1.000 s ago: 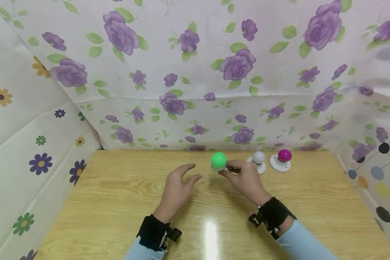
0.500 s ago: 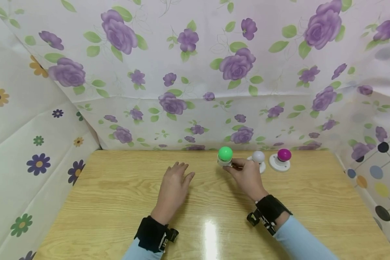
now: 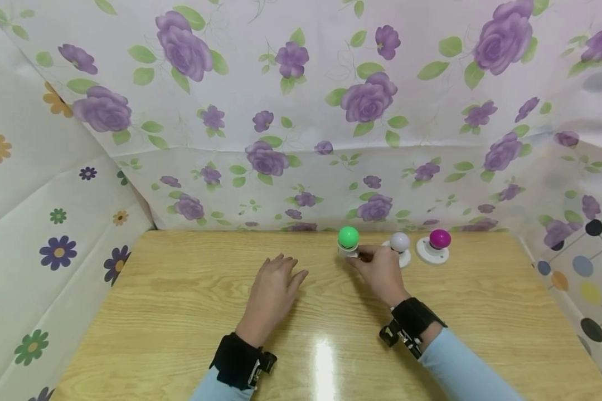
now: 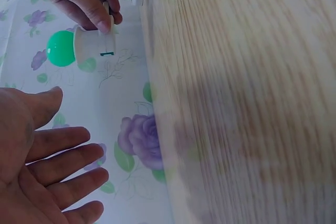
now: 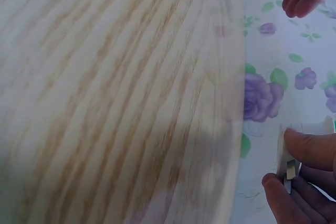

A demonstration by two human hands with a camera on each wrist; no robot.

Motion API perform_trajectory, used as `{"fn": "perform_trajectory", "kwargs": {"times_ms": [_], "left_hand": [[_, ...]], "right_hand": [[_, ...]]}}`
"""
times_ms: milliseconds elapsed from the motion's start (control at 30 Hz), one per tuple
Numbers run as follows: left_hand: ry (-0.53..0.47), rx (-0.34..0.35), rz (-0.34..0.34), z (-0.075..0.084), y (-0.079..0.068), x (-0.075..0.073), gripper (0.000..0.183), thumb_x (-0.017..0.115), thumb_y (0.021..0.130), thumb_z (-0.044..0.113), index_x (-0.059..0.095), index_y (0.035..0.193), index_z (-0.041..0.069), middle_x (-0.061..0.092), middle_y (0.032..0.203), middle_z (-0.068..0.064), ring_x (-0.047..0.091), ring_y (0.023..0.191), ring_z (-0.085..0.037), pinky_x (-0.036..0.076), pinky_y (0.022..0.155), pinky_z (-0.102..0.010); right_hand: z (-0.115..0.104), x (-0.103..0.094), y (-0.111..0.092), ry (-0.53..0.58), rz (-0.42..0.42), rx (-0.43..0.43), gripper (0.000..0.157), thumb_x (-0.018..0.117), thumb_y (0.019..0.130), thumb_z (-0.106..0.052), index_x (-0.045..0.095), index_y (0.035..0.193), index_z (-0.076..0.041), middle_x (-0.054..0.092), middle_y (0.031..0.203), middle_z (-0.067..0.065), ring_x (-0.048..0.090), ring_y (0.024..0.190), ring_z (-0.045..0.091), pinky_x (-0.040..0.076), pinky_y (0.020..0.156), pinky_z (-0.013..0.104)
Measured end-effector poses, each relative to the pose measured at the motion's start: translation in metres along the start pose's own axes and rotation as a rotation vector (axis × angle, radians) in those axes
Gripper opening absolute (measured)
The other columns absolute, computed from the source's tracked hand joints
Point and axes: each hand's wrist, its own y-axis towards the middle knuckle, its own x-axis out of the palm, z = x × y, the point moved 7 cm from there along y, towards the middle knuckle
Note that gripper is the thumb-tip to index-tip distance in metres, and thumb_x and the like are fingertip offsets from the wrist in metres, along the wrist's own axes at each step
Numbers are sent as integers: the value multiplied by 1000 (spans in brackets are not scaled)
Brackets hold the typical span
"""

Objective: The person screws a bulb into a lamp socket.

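Observation:
In the head view, a green bulb (image 3: 348,237) stands upright in a white lamp socket (image 3: 348,252). My right hand (image 3: 383,274) grips the socket's base from the right, thumb in front. The left wrist view shows this socket (image 4: 93,45) lifted off the tabletop. Seen in the right wrist view, thumb and fingers pinch the base (image 5: 283,153), where a small metal piece shows. My left hand (image 3: 271,298) hovers to the left of the socket, fingers extended and spread, holding nothing. Part of the socket is hidden by the right hand.
Just right of my right hand stands a white bulb (image 3: 399,241) on a round white base, partly covered by the hand. Farther right is a magenta bulb (image 3: 439,239) on its white base (image 3: 432,256). A flowered cloth (image 3: 321,189) hangs behind the wooden table (image 3: 190,312).
The green bulb and socket have moved right and back with my right hand, now more upright. My left hand has drawn away a little, and its fingers have straightened from a curved pose.

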Motion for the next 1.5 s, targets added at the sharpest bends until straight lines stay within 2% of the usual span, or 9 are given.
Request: {"fn": "perform_trajectory", "kwargs": {"times_ms": [233,467,767,1067,1233,1500], "left_hand": [[-10,-9,-23,-1,0,2,42,53,94,41,65,112,5,59,119,-10,46,120,-28,28,103,-47],[-34,-26,-75,0,-1,7,42,53,93,44,65,112,8,61,116,-7,45,121,-28,27,104,-46],[-57,-25,-115,-1,-2,12,45,52,93,47,65,112,9,61,115,-5,46,120,-26,27,103,-46],[-46,-22,-115,-1,0,13,49,48,93,53,66,112,11,62,113,-2,47,119,-24,27,104,-45],[-52,-24,-126,-1,0,13,50,47,93,54,66,111,11,63,111,-1,48,118,-24,27,104,-45],[-43,-21,-125,-1,0,14,49,46,93,55,66,109,13,64,109,0,49,117,-24,25,105,-47]], "right_hand": [[2,4,3,-47,-3,-10,23,77,76,-20,71,96,-9,67,86,2,61,74,7,50,63,23],[8,6,4,-126,9,-8,20,77,76,-22,72,91,-10,66,78,-1,59,69,8,49,62,28],[14,7,4,-144,-12,23,21,77,75,-22,72,91,-9,65,77,-3,58,71,9,48,63,29],[12,8,5,-135,-8,37,24,77,75,-20,71,94,-7,67,82,3,61,76,14,50,66,30],[12,9,4,-150,0,19,23,78,74,-19,71,91,-6,67,82,4,62,76,15,51,66,32],[16,10,4,-178,-8,48,22,78,73,-21,70,88,-6,66,80,3,61,75,14,50,66,30]]}}
